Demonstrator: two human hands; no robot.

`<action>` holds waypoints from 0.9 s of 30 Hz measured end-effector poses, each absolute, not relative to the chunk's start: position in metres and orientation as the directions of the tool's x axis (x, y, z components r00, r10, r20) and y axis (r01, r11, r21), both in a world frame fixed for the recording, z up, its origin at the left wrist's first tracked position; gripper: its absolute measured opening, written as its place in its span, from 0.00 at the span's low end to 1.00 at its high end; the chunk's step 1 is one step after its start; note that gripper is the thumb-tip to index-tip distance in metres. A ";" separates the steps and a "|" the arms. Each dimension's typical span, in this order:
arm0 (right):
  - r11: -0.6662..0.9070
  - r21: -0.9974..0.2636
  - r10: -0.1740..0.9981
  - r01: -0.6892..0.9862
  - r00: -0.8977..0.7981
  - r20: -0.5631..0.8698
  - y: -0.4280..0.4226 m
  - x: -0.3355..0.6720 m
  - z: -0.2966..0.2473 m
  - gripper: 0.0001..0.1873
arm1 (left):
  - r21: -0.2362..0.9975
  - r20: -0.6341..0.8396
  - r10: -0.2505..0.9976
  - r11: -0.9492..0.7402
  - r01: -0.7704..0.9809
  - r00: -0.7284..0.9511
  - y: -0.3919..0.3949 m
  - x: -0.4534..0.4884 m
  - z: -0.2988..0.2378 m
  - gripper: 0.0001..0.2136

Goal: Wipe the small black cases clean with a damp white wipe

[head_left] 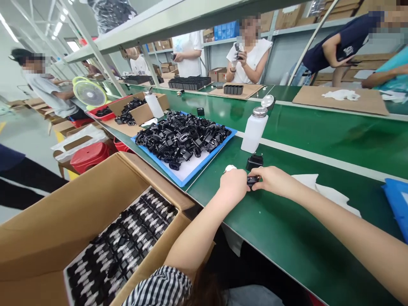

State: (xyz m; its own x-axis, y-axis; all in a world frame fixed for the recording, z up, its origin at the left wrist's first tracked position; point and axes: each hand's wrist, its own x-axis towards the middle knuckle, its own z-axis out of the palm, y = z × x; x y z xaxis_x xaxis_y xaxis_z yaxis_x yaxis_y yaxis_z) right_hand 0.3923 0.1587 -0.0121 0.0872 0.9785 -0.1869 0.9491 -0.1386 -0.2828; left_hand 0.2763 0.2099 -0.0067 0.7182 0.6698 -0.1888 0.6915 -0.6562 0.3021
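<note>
My left hand (234, 183) and my right hand (272, 179) meet over the green belt (287, 229). Both are closed around one small black plug part (252, 180) held between them. A bit of white cloth (230, 168) peeks out above my left hand; whether the hand holds it I cannot tell. Another black plug part (254, 161) stands on the belt just beyond my hands. Behind that part stands a white dispenser bottle (253, 129) with a metal cap.
A blue tray (188, 176) heaped with black plug parts lies to the left. A cardboard box (63, 221) of packed black parts sits at lower left. White cloth (321, 189) lies under my right forearm. Other people work across the line and at far left.
</note>
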 end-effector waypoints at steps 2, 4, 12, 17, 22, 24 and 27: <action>-0.180 -0.278 0.969 0.944 0.121 -0.216 0.160 0.391 -0.010 0.11 | 0.244 -0.236 0.656 -0.674 0.698 0.717 0.212 0.287 0.004 0.13; -0.207 -0.292 0.964 0.934 0.143 -0.226 0.162 0.390 -0.009 0.11 | 0.215 -0.276 0.622 -0.703 0.678 0.733 0.213 0.296 0.014 0.13; -0.270 -0.301 0.956 0.915 0.217 -0.199 0.157 0.384 -0.006 0.10 | 0.197 -0.225 0.475 -0.833 0.517 0.851 0.221 0.285 0.005 0.08; -0.239 -0.298 0.965 0.924 0.193 -0.178 0.154 0.385 -0.003 0.10 | 0.336 -0.192 0.448 -0.806 0.487 0.873 0.223 0.273 -0.013 0.09; -0.171 -0.315 0.979 0.934 0.123 -0.164 0.157 0.388 -0.004 0.10 | 0.548 -0.050 0.595 -0.655 0.520 0.803 0.210 0.265 -0.033 0.15; -0.118 -0.336 0.986 0.935 0.070 -0.153 0.160 0.391 -0.005 0.08 | 0.605 -0.017 0.663 -0.589 0.535 0.748 0.206 0.264 -0.039 0.18; -0.009 -0.378 0.991 0.926 -0.043 -0.129 0.158 0.396 -0.006 0.03 | 0.535 -0.023 0.712 -0.584 0.611 0.701 0.202 0.264 -0.032 0.16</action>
State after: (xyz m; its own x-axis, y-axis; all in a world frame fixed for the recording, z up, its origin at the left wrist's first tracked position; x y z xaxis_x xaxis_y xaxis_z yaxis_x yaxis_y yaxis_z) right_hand 0.3959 0.1580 -0.0055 -0.0432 0.9907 -0.1290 0.9260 -0.0088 -0.3775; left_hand 0.2643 0.2016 -0.0319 0.7014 0.7124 -0.0229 0.6106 -0.5840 0.5349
